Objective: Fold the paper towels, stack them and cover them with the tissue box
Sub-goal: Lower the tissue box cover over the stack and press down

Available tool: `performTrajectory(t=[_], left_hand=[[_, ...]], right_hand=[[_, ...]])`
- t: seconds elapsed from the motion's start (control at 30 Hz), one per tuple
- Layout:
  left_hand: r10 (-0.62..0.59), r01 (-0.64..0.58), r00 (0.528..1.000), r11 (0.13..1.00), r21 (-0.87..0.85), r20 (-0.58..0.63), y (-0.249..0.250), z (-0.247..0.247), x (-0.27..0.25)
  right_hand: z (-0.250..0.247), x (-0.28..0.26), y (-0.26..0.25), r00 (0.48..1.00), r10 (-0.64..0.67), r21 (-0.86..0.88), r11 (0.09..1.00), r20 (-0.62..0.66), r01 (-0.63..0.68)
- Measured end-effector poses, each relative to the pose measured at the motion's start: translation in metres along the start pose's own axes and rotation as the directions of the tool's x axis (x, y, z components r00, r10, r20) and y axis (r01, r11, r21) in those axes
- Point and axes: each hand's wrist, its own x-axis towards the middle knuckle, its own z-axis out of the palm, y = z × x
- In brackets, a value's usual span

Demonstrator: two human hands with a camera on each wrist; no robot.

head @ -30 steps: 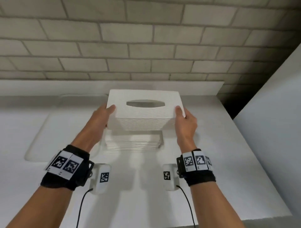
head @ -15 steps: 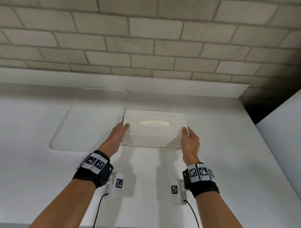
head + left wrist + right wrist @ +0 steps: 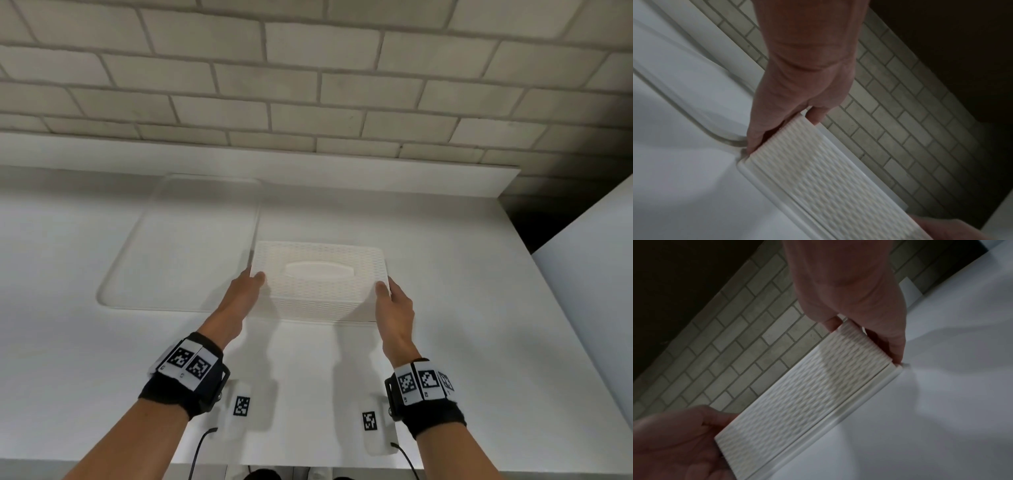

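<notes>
Dead center of the head view, the white tissue box sits on the counter, left hand and right hand pinching its ends, fingers mostly hidden behind it. Paper towels are out of sight, and both wrist views are dim and blurry.

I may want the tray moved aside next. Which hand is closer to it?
Left. The left hand grips the tissue box's left end, right beside the tray's right edge; the right hand grips the box's far end.
</notes>
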Motion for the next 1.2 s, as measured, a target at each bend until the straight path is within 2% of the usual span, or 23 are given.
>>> performTrajectory(t=[0.13, 0.27, 0.47, 0.83, 0.93, 1.07, 1.2], left_hand=[[0.002, -0.001, 0.999, 1.0, -0.013, 0.032, -0.022, -0.005, -0.011], [-0.005, 0.009, 0.998, 0.998, -0.056, 0.062, -0.038, -0.011, -0.017], [0.015, -0.011, 0.998, 0.998, -0.063, 0.066, -0.033, -0.017, -0.026], [0.042, -0.04, 0.999, 0.994, -0.098, 0.022, -0.042, -0.015, -0.032], [0.038, -0.037, 0.999, 0.998, -0.05, 0.012, -0.041, -0.015, -0.033], [0.074, -0.07, 0.995, 0.996, -0.053, 0.064, -0.048, -0.018, -0.035], [0.132, -0.132, 0.991, 0.991, 0.027, 0.02, -0.046, -0.011, -0.049]], right_hand=[[-0.009, -0.021, 0.017, 1.0, -0.008, 0.014, 1.0, -0.007, 0.008], [-0.014, -0.031, 0.026, 0.998, 0.058, 0.12, 0.991, 0.012, -0.059], [-0.016, -0.038, 0.029, 1.0, -0.015, 0.123, 0.992, 0.021, 0.012], [-0.015, -0.042, 0.033, 0.999, -0.049, 0.079, 0.996, -0.016, 0.05], [-0.017, -0.043, 0.036, 0.997, -0.076, 0.028, 0.997, -0.005, 0.076], [-0.022, -0.048, 0.04, 0.994, -0.107, -0.034, 0.994, 0.034, 0.108], [-0.022, -0.05, 0.041, 0.99, -0.135, -0.106, 0.985, 0.032, 0.138]])
